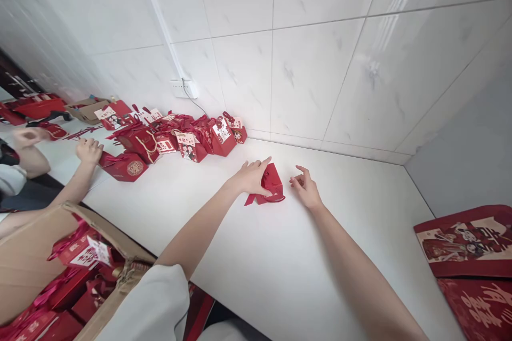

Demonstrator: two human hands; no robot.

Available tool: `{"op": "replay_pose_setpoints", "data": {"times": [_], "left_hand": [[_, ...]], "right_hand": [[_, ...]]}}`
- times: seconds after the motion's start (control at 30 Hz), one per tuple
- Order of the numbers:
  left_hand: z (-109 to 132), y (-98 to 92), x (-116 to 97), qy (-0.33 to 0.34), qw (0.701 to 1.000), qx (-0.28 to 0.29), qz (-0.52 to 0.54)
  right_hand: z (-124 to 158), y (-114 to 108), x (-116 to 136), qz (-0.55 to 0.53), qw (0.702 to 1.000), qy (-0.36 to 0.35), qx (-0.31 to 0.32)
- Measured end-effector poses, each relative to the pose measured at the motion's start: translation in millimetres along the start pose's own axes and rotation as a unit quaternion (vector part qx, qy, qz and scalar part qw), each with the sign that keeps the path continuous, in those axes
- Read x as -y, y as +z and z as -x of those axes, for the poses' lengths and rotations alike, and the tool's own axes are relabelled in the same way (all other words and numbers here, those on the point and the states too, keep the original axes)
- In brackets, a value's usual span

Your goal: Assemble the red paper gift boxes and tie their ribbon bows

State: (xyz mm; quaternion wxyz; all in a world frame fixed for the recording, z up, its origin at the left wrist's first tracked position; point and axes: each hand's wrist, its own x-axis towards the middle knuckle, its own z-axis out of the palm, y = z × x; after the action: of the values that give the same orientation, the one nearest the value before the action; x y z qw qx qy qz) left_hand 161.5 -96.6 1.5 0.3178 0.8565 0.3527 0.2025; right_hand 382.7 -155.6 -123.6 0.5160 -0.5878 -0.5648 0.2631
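Note:
My left hand [251,177] is wrapped over the near-left side of a small red gift box [274,178], thumb in front and fingers behind. The box rests on the white table, and a red ribbon end sticks out to its left. A dark red cord loop lies along its front edge. Part of the box is hidden under my fingers. Just to the right, apart from the box, my right hand [306,188] hovers with nothing in it, its index finger raised and the others loosely bent.
Several red gift boxes [188,150] with ribbons and tags crowd along the wall at left. A co-worker's hand [89,151] touches another red box [127,167]. A cardboard carton [32,245] of red boxes stands near left; red printed bags [472,261] lie at right.

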Motion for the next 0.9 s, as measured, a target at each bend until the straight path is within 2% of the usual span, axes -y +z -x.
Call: {"op": "replay_pose_setpoints", "data": {"times": [0.13, 0.23, 0.33, 0.47, 0.57, 0.67, 0.77, 0.83, 0.9], "left_hand": [[55, -7.5, -24, -0.024, 0.995, 0.065, -0.077], [115, -4.1, -46, -0.027, 0.986, 0.077, -0.143], [175, 1.2, -62, -0.036, 0.984, 0.105, -0.139], [235, 2.0, -72, -0.105, 0.986, 0.066, -0.111], [268, -11.7, -81, -0.152, 0.983, 0.048, -0.092], [308, -45.7, -95, -0.204, 0.977, 0.026, -0.06], [365, -98.4, -104, -0.296, 0.948, -0.085, -0.076], [404, -139.5, -101, -0.368, 0.9, -0.2, -0.122], [438, -179.7, -85, -0.435, 0.836, -0.281, -0.181]], "right_hand": [[5, -2, 0, -0.004, 1.0, 0.003, -0.002], [8, -2, -3, -0.004, 1.0, 0.012, -0.01], [10, -3, -8, 0.001, 1.0, 0.018, -0.013], [11, -3, -13, 0.014, 0.999, 0.02, -0.021], [14, -5, -14, 0.03, 0.999, 0.027, -0.023], [17, -6, -13, 0.046, 0.998, 0.042, -0.023], [20, -7, -12, 0.064, 0.996, 0.053, -0.023], [20, -7, -12, 0.073, 0.995, 0.058, -0.027], [21, -7, -11, 0.079, 0.994, 0.063, -0.028]]}}
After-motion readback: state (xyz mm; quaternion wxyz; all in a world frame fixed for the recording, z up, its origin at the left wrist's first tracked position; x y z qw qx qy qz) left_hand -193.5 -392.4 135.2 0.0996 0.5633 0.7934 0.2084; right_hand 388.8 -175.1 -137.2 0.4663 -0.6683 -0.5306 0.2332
